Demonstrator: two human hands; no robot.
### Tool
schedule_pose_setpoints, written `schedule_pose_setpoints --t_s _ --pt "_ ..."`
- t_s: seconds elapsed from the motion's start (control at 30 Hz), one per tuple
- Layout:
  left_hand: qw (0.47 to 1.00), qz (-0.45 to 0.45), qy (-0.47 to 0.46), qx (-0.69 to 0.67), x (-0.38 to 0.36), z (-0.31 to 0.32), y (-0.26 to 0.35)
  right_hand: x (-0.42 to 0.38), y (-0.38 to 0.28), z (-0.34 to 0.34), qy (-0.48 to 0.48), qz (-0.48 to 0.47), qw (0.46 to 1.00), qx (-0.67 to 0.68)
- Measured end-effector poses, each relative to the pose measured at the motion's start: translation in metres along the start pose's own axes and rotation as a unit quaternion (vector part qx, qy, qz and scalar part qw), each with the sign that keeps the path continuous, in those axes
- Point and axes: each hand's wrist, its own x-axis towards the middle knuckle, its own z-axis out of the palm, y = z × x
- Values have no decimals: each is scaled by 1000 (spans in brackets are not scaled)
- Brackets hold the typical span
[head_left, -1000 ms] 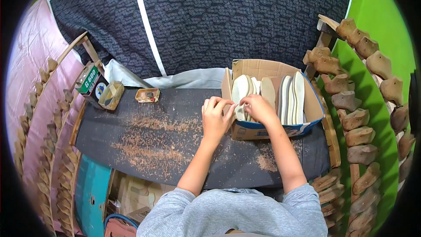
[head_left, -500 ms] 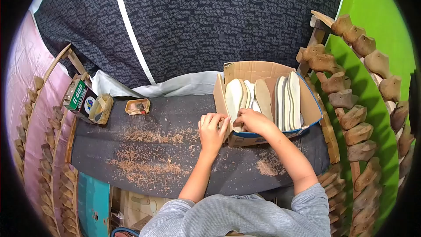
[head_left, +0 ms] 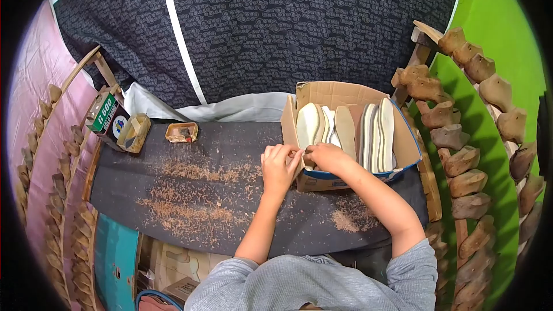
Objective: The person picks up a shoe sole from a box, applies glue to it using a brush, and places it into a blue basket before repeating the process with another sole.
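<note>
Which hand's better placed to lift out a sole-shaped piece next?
Probably your right hand: it reaches over the near wall of the box to the pale pieces, while your left hand sits at the near left corner.

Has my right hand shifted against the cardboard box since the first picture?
Yes, slightly: the right hand has come toward the person, its fingers now nearer the near rim of the cardboard box.

1 cardboard box; 2 hands at it; insoles inside (overlapping, no. unclear); L of it, 2 trays, 1 "G 600" pkg.
</note>
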Motion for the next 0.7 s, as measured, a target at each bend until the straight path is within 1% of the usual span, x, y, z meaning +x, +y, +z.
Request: schedule_pose_setpoints --t_s 0.03,0.07,0.13,0.17,0.23,0.27,0.33,0.37,0.4,0.53,0.57,0.6,0.67,0.7 --pt "1000 1 6 -2 0 1 0 -2 -1 -7 -29 8 999 28" --pt "1000 -1 8 0 -1 1 2 -4 -1 -7 -30 6 999 27" --pt "1000 -7 21 20 -3 3 6 -6 1 -8 -1 -7 996 89" --pt "999 -12 24 23 -5 3 8 -8 2 -8 -5 -12 996 89" --pt "998 -21 37 47 -5 4 12 -9 8 -10 103 -34 977 183" --pt "997 -24 40 53 -7 3 13 -11 11 -12 102 -41 977 185" --pt "997 -37 40 56 -9 1 17 -19 15 -25 231 -20 936 264" --pt "996 -38 47 60 -10 0 18 -24 17 -32 266 -11 917 297" --pt "997 -46 50 46 -11 -2 19 -31 14 -43 320 5 888 330" --pt "994 -76 76 9 -18 -11 27 -48 14 -62 484 53 802 347" --pt "993 -81 82 16 -20 -14 31 -47 15 -59 492 62 765 410" --pt "992 -87 90 6 -22 -18 33 -47 8 -60 525 33 717 457" --pt "990 -97 106 5 -27 -25 35 -49 -7 -65 552 -9 685 474" --pt "988 -104 110 10 -32 -29 36 -48 -16 -65 546 -16 686 481"
